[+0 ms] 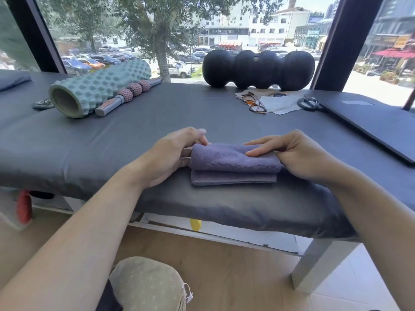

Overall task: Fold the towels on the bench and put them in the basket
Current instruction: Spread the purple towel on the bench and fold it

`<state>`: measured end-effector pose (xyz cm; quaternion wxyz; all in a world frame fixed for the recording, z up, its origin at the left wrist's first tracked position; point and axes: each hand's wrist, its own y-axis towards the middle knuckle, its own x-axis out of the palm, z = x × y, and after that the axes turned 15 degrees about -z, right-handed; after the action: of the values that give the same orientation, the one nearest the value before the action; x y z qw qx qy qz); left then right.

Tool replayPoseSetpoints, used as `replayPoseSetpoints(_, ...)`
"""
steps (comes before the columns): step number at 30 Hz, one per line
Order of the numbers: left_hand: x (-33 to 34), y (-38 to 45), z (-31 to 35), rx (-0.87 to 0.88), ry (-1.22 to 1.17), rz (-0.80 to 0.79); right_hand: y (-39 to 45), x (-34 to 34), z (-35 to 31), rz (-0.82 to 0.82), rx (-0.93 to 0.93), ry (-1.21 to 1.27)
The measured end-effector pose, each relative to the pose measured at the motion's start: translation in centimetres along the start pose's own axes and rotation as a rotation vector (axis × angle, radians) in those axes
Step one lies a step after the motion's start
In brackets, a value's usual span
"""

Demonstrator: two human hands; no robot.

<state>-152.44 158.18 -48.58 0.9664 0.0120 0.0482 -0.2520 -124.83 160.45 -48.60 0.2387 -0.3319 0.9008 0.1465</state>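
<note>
A purple towel [233, 163] lies folded into a small thick bundle near the front edge of the dark padded bench [157, 131]. A lower folded layer sticks out toward me beneath the top fold. My left hand [173, 153] grips the towel's left end, fingers curled round the fold. My right hand [292, 151] holds the right end, with its forefinger stretched flat across the top of the fabric. A beige dotted fabric basket [146, 286] sits on the floor below me, only partly in view.
A mint foam roller [98, 86] and a pink-beaded massage stick [130, 94] lie at the back left. A black peanut-shaped roller [258, 69] stands by the window. Glasses [253, 102], paper, scissors [310, 103] and a dark laptop [370, 122] occupy the back right.
</note>
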Motion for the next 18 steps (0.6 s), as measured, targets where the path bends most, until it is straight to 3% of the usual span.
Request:
replayPoseSetpoints(3,0.1,-0.4,-0.1,-0.053,0.252,-0.032,-0.2,-0.1,-0.5,-0.037,0.026,-0.039)
replayPoseSetpoints(8,0.3,-1.0,0.5,-0.04,0.319,-0.078,-0.7,-0.2,-1.8,-0.072,0.047,0.081)
replayPoseSetpoints(11,0.3,-1.1,0.6,-0.06,0.38,-0.102,-0.7,0.3,-2.0,0.023,0.08,-0.094)
replayPoseSetpoints(15,0.5,-1.4,0.9,-0.073,0.5,-0.127,-0.9,0.5,-2.6,-0.139,0.174,-0.263)
replayPoseSetpoints(18,1.0,-1.3,1.4,0.038,0.529,-0.064,-0.9,0.5,-3.0,-0.089,0.114,-0.265)
